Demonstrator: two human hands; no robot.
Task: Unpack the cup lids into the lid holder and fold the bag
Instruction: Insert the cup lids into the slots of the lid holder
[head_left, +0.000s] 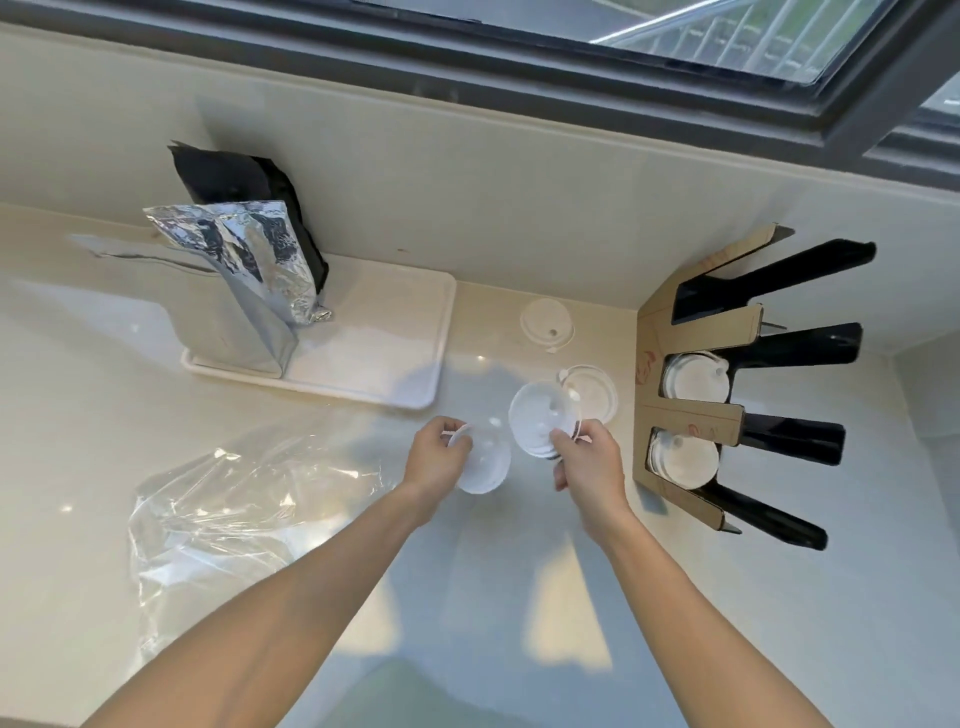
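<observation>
My left hand (434, 457) is closed on a clear cup lid (483, 465), fingers curled over its upper-left edge, so the disc of the lid hangs out to the right of my palm and a little below my knuckles. My right hand (589, 457) is pinched on a small stack of lids (540, 418): thumb and fingertips grip the stack's lower-right edge, and the stack tilts up and away to the left of my fingers, its face turned toward me. The two handfuls sit near each other above the pale counter (519, 571), with a narrow gap between them.

Just behind the stack in my right hand another lid (597, 392) lies flat on the counter, partly hidden by the stack. Farther back, near the wall, a single lid (547, 322) lies on its own, well apart from both hands.

To the right of my right hand stands the lid holder (691, 415), cardboard-fronted with black channels fanning out. Two of its channels already hold lids: an upper group (693, 376) and a lower group (683, 457). The lower group is the nearer one to my right hand.

The empty clear plastic bag (234, 499) lies crumpled on the counter to the left of my left forearm, untouched by either hand. Behind it, a white tray (395, 332) carries a silver foil pouch (249, 270) and a black pouch (239, 176) standing against the wall
</observation>
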